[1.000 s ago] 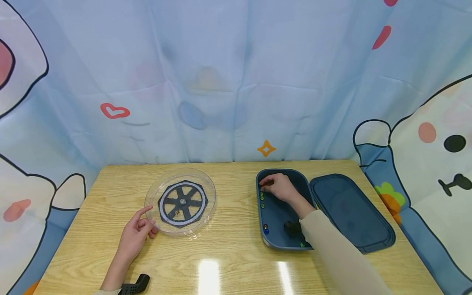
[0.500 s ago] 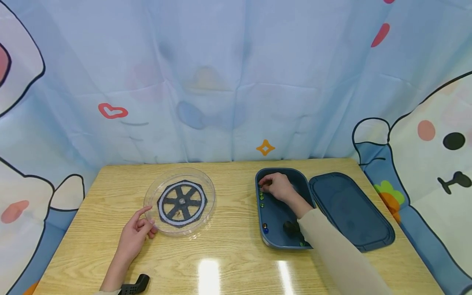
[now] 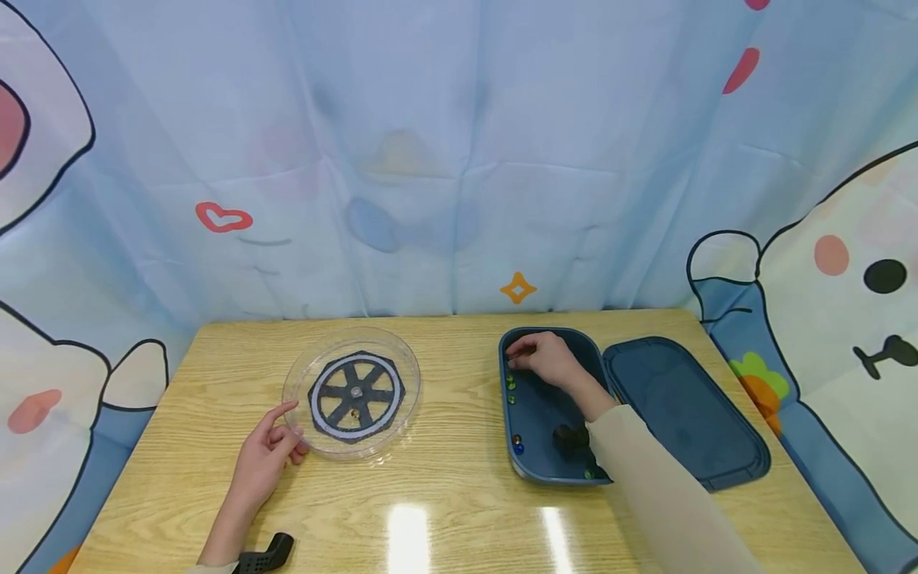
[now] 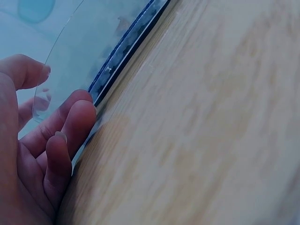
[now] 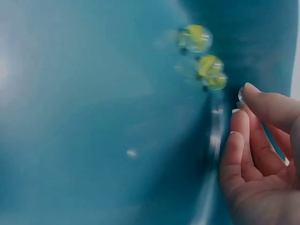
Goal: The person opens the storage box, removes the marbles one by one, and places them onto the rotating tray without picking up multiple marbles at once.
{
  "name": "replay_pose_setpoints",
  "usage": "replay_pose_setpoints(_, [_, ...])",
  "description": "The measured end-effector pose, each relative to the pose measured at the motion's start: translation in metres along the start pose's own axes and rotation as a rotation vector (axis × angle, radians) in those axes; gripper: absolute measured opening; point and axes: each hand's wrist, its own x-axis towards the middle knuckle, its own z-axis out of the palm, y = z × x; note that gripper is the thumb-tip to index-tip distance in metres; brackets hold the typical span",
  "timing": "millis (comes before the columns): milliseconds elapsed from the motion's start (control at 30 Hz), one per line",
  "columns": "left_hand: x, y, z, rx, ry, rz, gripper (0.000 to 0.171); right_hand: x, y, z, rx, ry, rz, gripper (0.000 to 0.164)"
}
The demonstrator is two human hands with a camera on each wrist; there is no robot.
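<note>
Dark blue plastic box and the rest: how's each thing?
Dark blue plastic box: open.
Flat dark blue plastic lid: off, beside the box.
Round clear plastic dish: lying flat.
Round green-yellow glassy marbles: loose in the box.
Left hand: holds the dish's rim.
Right hand: seems to pinch a small clear marble.

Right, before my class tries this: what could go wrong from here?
Nudging the green-yellow marbles beside the right hand might send them rolling around the container. The left hand is at the rim of the clear dish; an accidental push could slide it. The right sleeve passes over the container's edge, so it might catch.
</note>
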Motion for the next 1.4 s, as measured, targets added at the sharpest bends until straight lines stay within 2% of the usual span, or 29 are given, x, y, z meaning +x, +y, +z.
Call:
replay_pose_setpoints(100, [-0.002,0.003,0.001,0.002,0.000,-0.007,0.045,-0.002,-0.004,-0.007,0.034,0.015,0.011,0.020])
replay_pose_setpoints(333, [0.001,-0.004,0.000,-0.006,-0.004,0.003,0.046,-0.011,-0.024,-0.019,0.122,0.016,0.021,0.027])
replay_pose_setpoints(500, [0.002,-0.003,0.001,0.019,-0.002,-0.009,0.046,-0.015,-0.046,-0.019,0.189,0.008,-0.058,0.030])
replay_pose_setpoints(633, [0.003,-0.006,0.000,0.010,-0.003,-0.001,0.046,-0.013,-0.066,-0.012,0.216,-0.013,-0.117,0.026])
replay_pose_setpoints(800, [0.001,-0.007,0.000,0.004,0.002,-0.013,0.046,-0.009,-0.096,0.007,0.227,-0.058,-0.154,0.022])
replay_pose_setpoints(1033, [0.002,-0.007,0.000,-0.007,-0.001,-0.005,0.046,-0.001,-0.127,0.046,0.237,-0.140,-0.210,0.020])
replay_pose_setpoints(1233, [0.002,-0.003,0.000,-0.004,-0.009,-0.011,0.046,0.001,-0.141,0.080,0.230,-0.212,-0.241,0.018])
replay_pose_setpoints(1400, [0.002,-0.003,0.000,0.005,-0.010,-0.015,0.045,-0.001,-0.145,0.098,0.241,-0.262,-0.236,0.019])
